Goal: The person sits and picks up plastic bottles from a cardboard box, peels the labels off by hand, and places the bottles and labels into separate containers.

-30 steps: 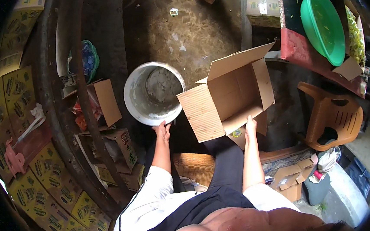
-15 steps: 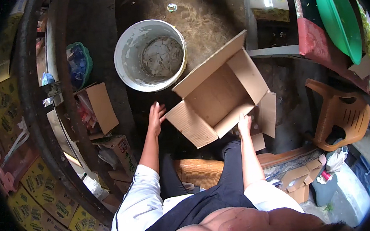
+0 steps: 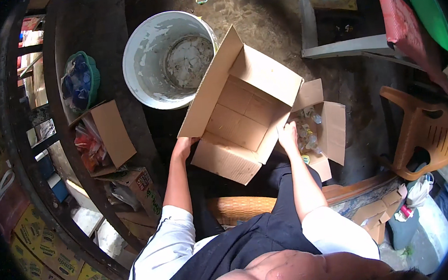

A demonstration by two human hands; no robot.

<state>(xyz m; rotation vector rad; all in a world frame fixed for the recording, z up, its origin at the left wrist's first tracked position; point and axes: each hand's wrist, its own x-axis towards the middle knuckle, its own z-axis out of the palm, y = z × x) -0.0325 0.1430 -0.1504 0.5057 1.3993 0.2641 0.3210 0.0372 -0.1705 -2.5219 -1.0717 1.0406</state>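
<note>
An open, empty cardboard box (image 3: 235, 120) is tilted in front of me, its inside toward me and its flaps spread. My left hand (image 3: 184, 146) grips its left side by a flap, with the fingertips partly behind the cardboard. On the right edge, my right hand (image 3: 288, 136) is closed on the box wall. Just beyond the box's upper left stands a large white bucket (image 3: 142, 67), its inside smeared with dried residue. Beside my right hand, partly behind the held box, sits another open carton (image 3: 333, 134) with clear bottles in it.
At the left are a green basket (image 3: 93, 82) of blue items and a carton (image 3: 114, 133) with red packets. An orange plastic chair (image 3: 426, 134) stands at the right, below a red-edged table (image 3: 404, 26). Stacked yellow cartons (image 3: 54, 253) fill the lower left.
My left hand has moved from beside the box onto its left side and taken hold. The box has turned and shifted left, uncovering more of the carton of bottles.
</note>
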